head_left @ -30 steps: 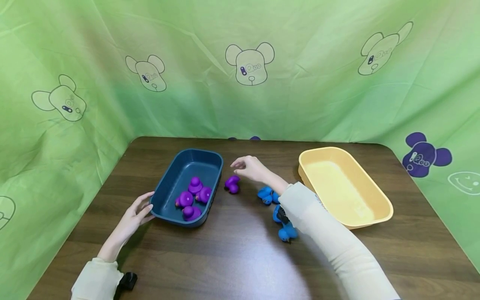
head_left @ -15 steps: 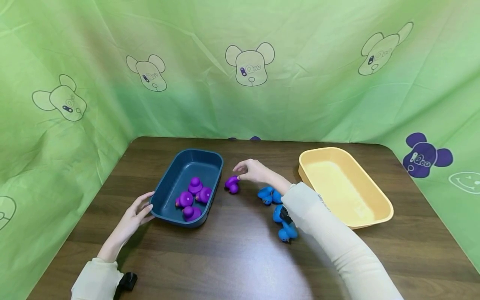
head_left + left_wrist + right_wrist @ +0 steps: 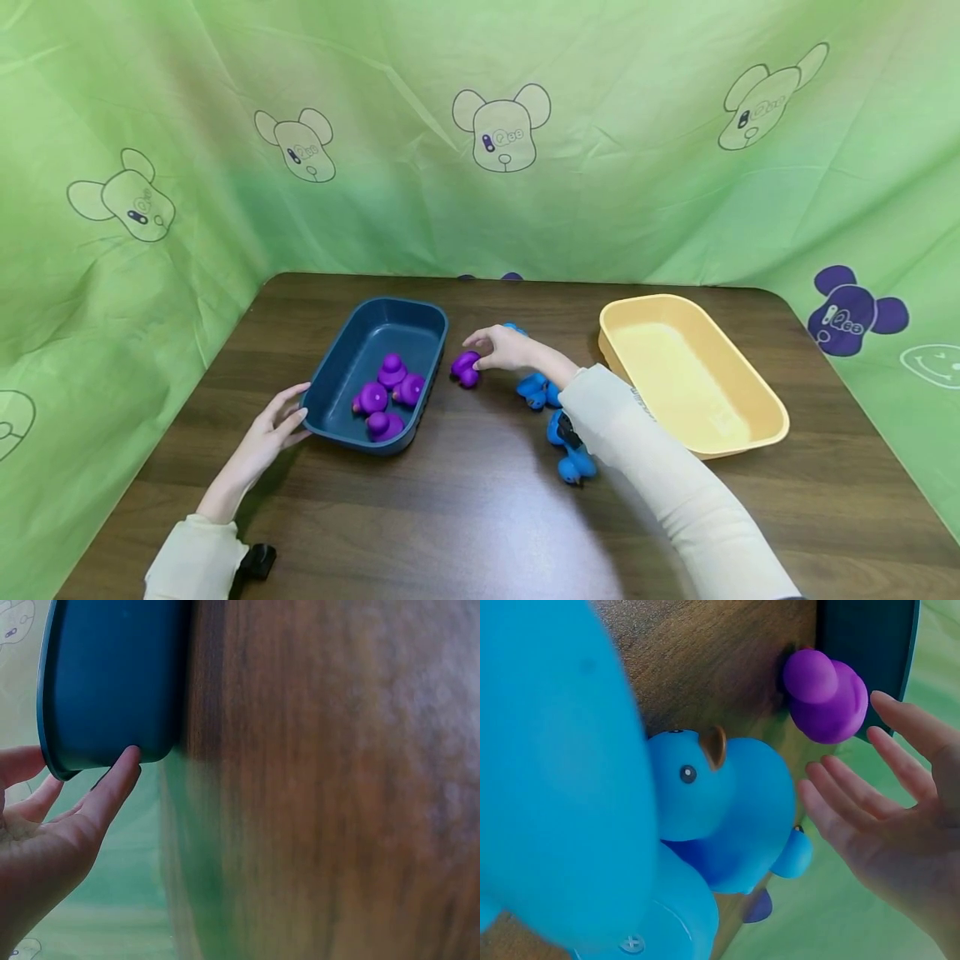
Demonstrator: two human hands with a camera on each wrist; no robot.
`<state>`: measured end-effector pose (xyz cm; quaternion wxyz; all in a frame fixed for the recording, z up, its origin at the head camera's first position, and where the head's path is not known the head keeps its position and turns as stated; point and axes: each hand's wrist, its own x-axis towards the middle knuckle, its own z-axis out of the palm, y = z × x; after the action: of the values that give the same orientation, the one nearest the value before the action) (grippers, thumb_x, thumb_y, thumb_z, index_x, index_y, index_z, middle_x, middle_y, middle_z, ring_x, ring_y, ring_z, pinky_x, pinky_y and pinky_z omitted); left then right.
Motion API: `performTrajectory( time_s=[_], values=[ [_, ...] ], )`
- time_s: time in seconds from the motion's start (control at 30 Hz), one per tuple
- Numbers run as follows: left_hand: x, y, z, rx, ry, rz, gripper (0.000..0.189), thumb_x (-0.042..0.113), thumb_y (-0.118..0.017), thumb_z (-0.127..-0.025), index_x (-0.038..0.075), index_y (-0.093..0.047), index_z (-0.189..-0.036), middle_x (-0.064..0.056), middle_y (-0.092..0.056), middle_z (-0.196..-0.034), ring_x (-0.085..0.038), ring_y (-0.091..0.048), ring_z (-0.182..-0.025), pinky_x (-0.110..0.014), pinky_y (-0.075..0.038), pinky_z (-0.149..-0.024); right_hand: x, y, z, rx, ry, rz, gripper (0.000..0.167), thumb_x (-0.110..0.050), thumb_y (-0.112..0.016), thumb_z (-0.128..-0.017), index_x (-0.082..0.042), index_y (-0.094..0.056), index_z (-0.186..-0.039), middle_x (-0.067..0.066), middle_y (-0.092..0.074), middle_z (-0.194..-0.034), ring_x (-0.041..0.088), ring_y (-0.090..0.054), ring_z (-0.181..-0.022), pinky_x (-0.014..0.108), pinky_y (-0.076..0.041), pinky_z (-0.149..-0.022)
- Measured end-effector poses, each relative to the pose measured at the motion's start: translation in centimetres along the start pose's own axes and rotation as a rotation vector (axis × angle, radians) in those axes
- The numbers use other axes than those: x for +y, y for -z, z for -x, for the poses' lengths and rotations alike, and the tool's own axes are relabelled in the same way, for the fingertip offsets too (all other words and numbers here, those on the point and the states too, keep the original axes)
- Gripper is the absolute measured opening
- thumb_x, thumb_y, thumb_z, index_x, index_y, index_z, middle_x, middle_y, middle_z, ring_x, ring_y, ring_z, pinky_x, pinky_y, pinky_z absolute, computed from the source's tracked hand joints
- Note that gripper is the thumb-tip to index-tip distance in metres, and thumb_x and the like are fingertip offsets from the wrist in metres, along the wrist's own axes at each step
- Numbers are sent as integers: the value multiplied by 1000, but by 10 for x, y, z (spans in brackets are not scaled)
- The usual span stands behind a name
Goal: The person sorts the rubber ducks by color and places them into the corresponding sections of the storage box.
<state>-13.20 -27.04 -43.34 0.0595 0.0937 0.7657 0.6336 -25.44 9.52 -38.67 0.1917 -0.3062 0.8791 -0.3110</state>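
Note:
My left hand (image 3: 264, 433) holds the near-left corner of a dark blue plastic bin (image 3: 337, 350), thumb and fingers on its rim and outer wall. In the left wrist view a long digit presses the bin's wall (image 3: 112, 682). Several purple rubber ducks (image 3: 386, 425) lie in that bin. One more purple rubber duck (image 3: 465, 367) sits on the table right of the bin. My right hand (image 3: 504, 348) reaches over it, with fingers spread around it. In the right wrist view the fingers are parted beside the purple duck (image 3: 829, 697), not closed round it.
Several blue rubber ducks (image 3: 576, 465) stand under and beside my right forearm, one partly hidden behind the hand. A yellow bin (image 3: 675, 375) stands at the right of the wooden table (image 3: 375, 525). A green printed cloth (image 3: 390, 208) hangs behind.
My right hand has come down and slightly forward onto the loose purple duck, uncovering a blue duck behind it. My left hand and the bin have stayed put.

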Motion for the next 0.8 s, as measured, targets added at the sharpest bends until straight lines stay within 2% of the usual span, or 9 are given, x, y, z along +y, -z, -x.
performTrajectory(
  time_s=[0.4,0.57,0.67,0.8],
  values=[
    [-1,2,-2,-6,-5,-15,45,16,-41,-95,-1,-25,-133,-26,-34,-123,-2,-52,-98,-26,-48,-78,2,-6,-5,-16,32,-47,39,-3,-59,-82,12,-48,-117,25,-53,-116,35,-50,-107,38,-41,-90],
    [-3,3,-3,1,1,-11,46,17,-42,-95,-1,-25,-133,-23,-32,-125,-2,-51,-98,-25,-48,-78,14,-8,-14,-32,58,-64,40,-10,-62,-82,6,-52,-117,19,-56,-115,29,-53,-105,35,-43,-88],
    [-3,3,-2,7,7,-5,47,17,-42,-94,-1,-25,-133,-24,-31,-126,-2,-51,-98,-25,-48,-78,59,-21,-39,-6,142,-44,40,-21,-65,-80,-2,-56,-114,13,-60,-109,21,-58,-98,27,-47,-81],
    [-1,1,-1,12,8,-3,46,15,-42,-95,-2,-24,-133,-28,-31,-125,-1,-51,-98,-25,-48,-78,122,-42,-77,22,198,-4,41,-30,-67,-78,-6,-59,-110,7,-63,-105,16,-60,-90,22,-47,-74]
  ],
)
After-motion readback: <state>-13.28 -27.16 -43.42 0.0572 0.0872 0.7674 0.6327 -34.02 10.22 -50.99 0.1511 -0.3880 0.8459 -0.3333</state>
